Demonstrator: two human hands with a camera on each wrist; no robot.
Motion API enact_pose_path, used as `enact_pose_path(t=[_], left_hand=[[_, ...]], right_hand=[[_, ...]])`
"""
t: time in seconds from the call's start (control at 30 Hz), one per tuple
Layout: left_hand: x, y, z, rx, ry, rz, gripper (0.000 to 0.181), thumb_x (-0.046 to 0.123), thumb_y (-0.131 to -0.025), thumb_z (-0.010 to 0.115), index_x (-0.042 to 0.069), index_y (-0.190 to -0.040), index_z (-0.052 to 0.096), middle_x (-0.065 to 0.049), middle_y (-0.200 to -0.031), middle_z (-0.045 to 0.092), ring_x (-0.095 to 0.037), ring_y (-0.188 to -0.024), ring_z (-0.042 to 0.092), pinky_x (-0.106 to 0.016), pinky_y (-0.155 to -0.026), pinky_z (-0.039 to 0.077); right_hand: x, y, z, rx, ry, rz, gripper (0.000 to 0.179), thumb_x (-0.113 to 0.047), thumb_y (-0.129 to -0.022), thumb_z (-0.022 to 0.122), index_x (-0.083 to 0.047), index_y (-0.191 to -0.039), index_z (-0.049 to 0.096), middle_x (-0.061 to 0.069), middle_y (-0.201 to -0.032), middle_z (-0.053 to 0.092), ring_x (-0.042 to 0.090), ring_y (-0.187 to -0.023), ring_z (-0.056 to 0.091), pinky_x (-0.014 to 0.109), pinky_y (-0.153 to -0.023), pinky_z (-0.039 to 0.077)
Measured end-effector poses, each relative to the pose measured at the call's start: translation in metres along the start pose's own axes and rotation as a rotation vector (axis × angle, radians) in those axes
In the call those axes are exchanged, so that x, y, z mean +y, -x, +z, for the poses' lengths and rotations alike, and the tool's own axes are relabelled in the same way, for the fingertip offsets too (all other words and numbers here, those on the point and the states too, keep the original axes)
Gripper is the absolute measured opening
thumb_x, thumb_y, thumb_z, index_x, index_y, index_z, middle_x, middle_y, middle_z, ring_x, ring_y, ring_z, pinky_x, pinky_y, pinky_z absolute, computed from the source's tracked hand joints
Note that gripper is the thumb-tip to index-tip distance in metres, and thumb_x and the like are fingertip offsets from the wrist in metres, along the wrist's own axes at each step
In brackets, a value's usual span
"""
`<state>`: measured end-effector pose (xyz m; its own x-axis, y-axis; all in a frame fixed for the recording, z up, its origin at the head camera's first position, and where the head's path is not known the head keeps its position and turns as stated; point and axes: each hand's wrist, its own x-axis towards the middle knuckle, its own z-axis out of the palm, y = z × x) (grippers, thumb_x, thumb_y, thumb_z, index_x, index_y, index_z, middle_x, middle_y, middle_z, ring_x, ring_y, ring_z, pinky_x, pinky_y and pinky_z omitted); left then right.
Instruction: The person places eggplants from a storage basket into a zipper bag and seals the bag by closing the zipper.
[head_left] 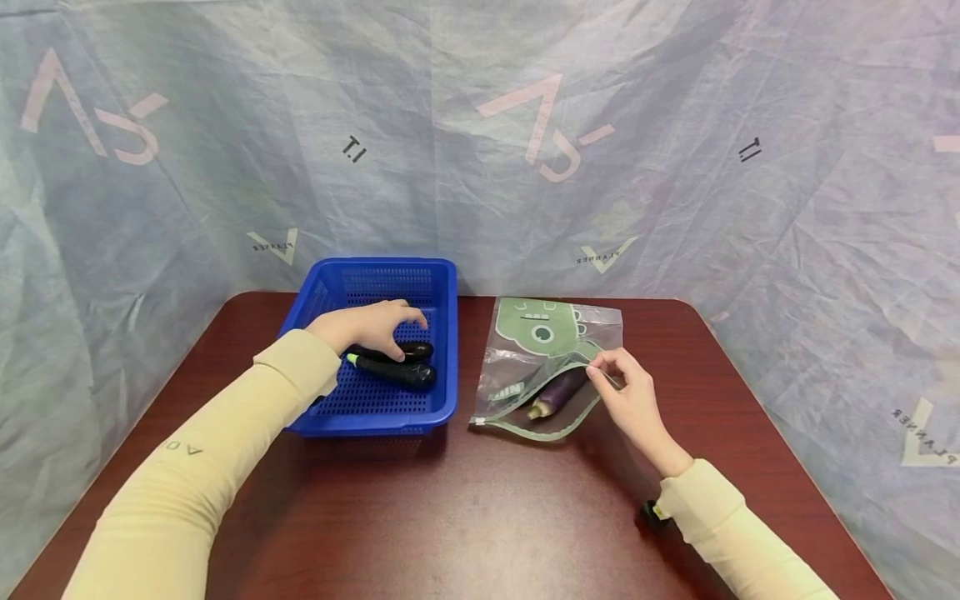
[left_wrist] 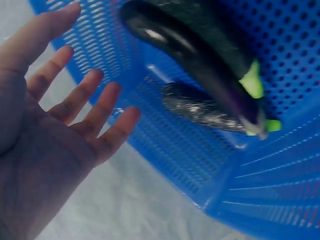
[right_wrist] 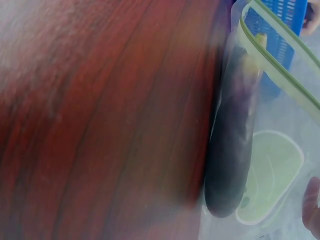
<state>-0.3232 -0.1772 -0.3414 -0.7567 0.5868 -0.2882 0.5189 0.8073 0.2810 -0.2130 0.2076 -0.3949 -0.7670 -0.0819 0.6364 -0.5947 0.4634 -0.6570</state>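
My left hand [head_left: 372, 323] reaches over the blue plastic basket [head_left: 375, 425], its fingers spread and holding nothing. Below it lie several long dark vegetables: a glossy eggplant [left_wrist: 195, 60], a dark one with a bright green stem end [left_wrist: 252, 80], and a shiny, wrinkled one [left_wrist: 202, 107] against the basket wall. With thumb and fingers, my right hand [head_left: 630, 396] pinches the mouth edge of a clear zip bag [head_left: 536, 333] with a green cartoon print. The bag's mouth gapes toward me. Inside rests a purple eggplant [head_left: 558, 392], stem end toward the opening.
Both basket and bag rest on a reddish-brown wooden table [head_left: 480, 517], the basket at left and the bag right of it. A grey printed cloth [head_left: 450, 167] hangs behind the table and along its sides. A small black device [head_left: 654, 514] sits at the right cuff.
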Motion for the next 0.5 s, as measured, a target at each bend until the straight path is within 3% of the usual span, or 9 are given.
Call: enact_pose_path(t=[0.13, 0.37, 0.5], left_hand=[[-0.009, 0.000, 0.006, -0.021, 0.015, -0.018, 0.055, 0.016, -0.083, 0.070, 0.016, -0.133, 0.048, -0.021, -0.150, 0.027, -0.038, -0.136, 0.029, -0.053, -0.101, 0.036], [-0.022, 0.003, 0.011, -0.084, 0.058, -0.038, 0.049, 0.018, -0.084, 0.070, 0.013, -0.130, 0.052, -0.019, -0.128, 0.051, -0.035, -0.119, 0.047, -0.049, -0.091, 0.043], [-0.027, 0.002, 0.015, -0.113, 0.082, -0.050, 0.047, 0.019, -0.084, 0.070, 0.013, -0.128, 0.053, -0.018, -0.122, 0.052, -0.033, -0.112, 0.050, -0.045, -0.086, 0.045]], right_hand=[[0.000, 0.000, 0.000, 0.005, -0.006, -0.006, 0.006, 0.007, -0.082, 0.065, 0.006, -0.086, 0.060, 0.016, -0.081, 0.058, 0.019, -0.075, 0.050, 0.018, -0.070, 0.041], [0.001, -0.001, -0.001, 0.004, -0.012, -0.004, 0.006, 0.007, -0.082, 0.064, 0.006, -0.086, 0.060, 0.017, -0.082, 0.058, 0.020, -0.075, 0.050, 0.018, -0.070, 0.042], [0.001, 0.000, -0.001, 0.008, -0.019, 0.005, 0.006, 0.006, -0.082, 0.064, 0.006, -0.086, 0.060, 0.017, -0.082, 0.058, 0.019, -0.075, 0.050, 0.017, -0.070, 0.041]])
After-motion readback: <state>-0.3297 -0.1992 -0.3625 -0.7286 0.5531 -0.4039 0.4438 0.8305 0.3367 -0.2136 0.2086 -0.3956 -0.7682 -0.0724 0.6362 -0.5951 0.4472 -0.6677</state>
